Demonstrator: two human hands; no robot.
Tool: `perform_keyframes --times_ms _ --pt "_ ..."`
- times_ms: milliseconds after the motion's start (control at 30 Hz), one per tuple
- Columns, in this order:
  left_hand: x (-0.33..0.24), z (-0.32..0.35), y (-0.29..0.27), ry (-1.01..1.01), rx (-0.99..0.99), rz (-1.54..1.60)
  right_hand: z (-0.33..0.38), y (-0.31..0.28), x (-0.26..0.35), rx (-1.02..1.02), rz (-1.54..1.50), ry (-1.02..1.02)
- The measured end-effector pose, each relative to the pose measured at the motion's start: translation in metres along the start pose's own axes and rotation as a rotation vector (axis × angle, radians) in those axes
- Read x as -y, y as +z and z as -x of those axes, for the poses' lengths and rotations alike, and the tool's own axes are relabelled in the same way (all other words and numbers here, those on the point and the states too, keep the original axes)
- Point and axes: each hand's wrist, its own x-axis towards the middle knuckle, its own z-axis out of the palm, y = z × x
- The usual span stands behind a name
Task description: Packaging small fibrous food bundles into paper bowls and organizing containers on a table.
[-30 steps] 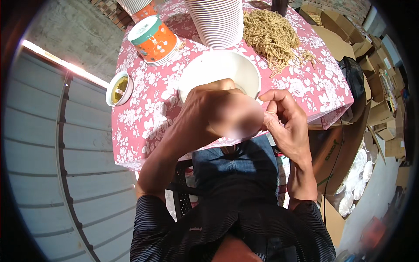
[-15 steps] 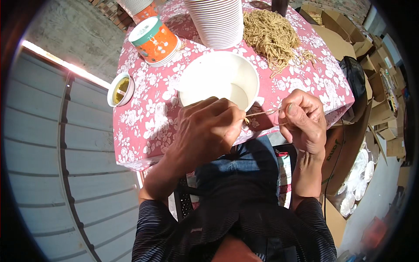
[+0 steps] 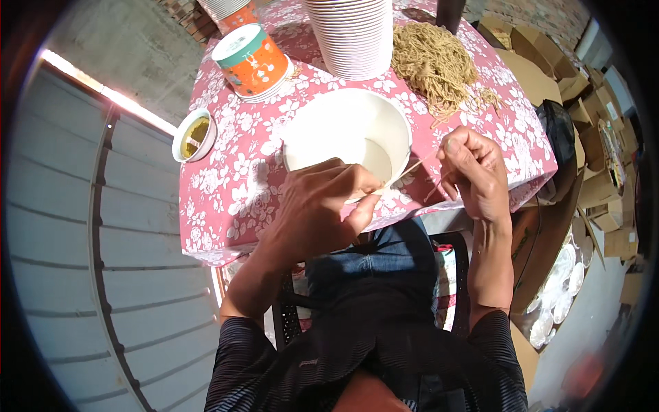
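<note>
In front of the white paper bucket (image 3: 396, 130), my left hand (image 3: 319, 206) pinches a thin tan cord (image 3: 405, 173) between thumb and forefinger. The cord slants up toward my right hand (image 3: 477, 165), whose thumb and forefinger are closed on its other end. A loose strand shows below the right fingers, near the table edge. The bucket stands upright close to my hands, its inside glaring white in the sun. Beyond the bucket, to the right, lies a tangled heap of tan cords (image 3: 432, 65).
A tall stack of white buckets (image 3: 351, 38) stands at the back of the flowered tablecloth (image 3: 233, 172). To its left are orange-and-green printed buckets (image 3: 252, 65). A small bowl of greenish-yellow contents (image 3: 194, 137) sits at the left edge. Cardboard boxes (image 3: 597, 172) crowd the right side.
My left thumb has dropped lower and shows more plainly. My right hand has risen slightly, and the cord, nearly level before, now slants upward. The camera view has shifted a little.
</note>
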Motion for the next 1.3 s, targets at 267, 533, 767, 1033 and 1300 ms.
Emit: perform_keyframes --times_ms 267,533,767,1033,1300 --pt "-0.066 0.054 0.073 0.553 0.193 0.609 -0.009 0.005 0.012 0.044 0.159 -0.035" --pt "-0.087 0.147 0.336 0.55 0.655 1.514 -0.018 0.023 0.006 0.112 0.261 0.015" --pt "-0.142 0.152 0.392 0.535 0.641 1.359 -0.02 0.013 0.008 0.144 0.264 -0.003" --pt "-0.108 0.127 0.354 0.503 0.658 1.199 -0.018 0.008 0.015 0.112 0.322 -0.043" --pt "-0.126 0.124 0.362 0.491 0.673 1.059 -0.019 0.011 0.018 0.173 0.359 -0.015"
